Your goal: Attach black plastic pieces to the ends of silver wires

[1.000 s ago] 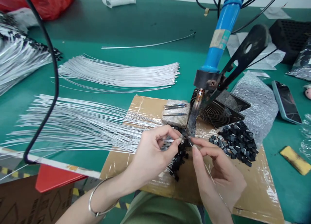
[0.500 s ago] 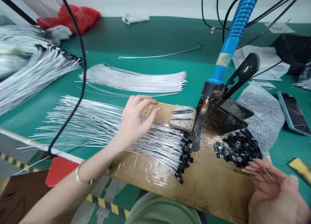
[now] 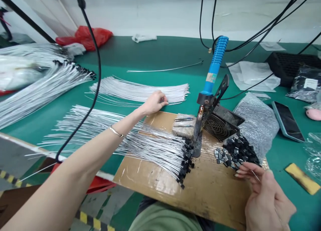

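My left hand (image 3: 155,102) is at the near edge of a bundle of plain white wires (image 3: 140,90), its fingers pinched together; what lies between the fingertips is too small to tell. Closed around a thin wire (image 3: 255,176), my right hand (image 3: 263,194) is beside a pile of small black and grey connectors (image 3: 238,152). Between the hands lies a bundle of white wires with black ends (image 3: 155,150), spread over a brown board (image 3: 200,197). A soldering iron with a blue handle (image 3: 215,65) stands tilted in its holder behind the board.
Small metal rods rest on a stone-like block (image 3: 184,125). A round-grilled fan (image 3: 218,125), bubble wrap (image 3: 258,120), a phone (image 3: 288,120) and a yellow sponge (image 3: 302,178) are at the right. More wires (image 3: 47,80) lie at the left, with a black cable (image 3: 98,57) hanging in front.
My left hand has moved from above the black-ended wires up to the plain bundle, and its fingers have closed. My right hand stays by the connectors. The view has shifted.
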Available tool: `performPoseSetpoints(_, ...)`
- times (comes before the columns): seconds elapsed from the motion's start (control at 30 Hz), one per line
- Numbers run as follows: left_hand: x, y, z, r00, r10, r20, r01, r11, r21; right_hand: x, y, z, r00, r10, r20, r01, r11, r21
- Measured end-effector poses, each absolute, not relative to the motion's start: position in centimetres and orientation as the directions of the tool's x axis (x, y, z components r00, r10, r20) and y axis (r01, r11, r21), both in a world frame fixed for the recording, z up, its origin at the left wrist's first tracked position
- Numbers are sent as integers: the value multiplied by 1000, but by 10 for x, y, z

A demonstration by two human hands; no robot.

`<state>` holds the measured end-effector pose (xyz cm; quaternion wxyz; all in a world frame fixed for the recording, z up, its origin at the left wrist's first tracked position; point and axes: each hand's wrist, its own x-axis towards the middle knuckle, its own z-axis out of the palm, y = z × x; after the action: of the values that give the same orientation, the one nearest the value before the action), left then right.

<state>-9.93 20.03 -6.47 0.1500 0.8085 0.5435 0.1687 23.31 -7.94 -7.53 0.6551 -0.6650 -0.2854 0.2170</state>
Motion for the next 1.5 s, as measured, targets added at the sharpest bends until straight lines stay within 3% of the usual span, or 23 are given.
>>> performPoseSetpoints(0.23, -93, 200, -71, 348, 931, 112, 800, -357, 482, 233, -82, -73, 745, 665, 47, 121, -66, -990)
performPoseSetpoints(0.5, -101, 202, -67, 229, 959, 167, 706, -282, 650, 234, -80, -72, 770, 638, 35, 132, -106, -986)
performPoseSetpoints(0.8, -103, 152, -11, 164, 962, 218, 584, -273, 764, 235, -83, -74, 748, 663, 26, 155, -137, -978)
performPoseSetpoints(0.93, -106, 100, 22, 219, 962, 160, 599, -262, 757, 231, -84, -73, 738, 672, 51, 85, -17, -996)
performPoseSetpoints(1.07, -105, 67, 31, 338, 941, -8, 558, -194, 807, 227, -86, -74, 756, 648, 96, 93, 39, -995)
performPoseSetpoints(1.3, -88, 135, -20, 136, 962, 237, 603, -271, 750, 224, -84, -73, 719, 684, 120, 155, 11, -988)
performPoseSetpoints(1.5, -76, 184, -51, 48, 943, 329, 656, -278, 702, 225, -83, -74, 716, 688, 117, 159, 2, -987)
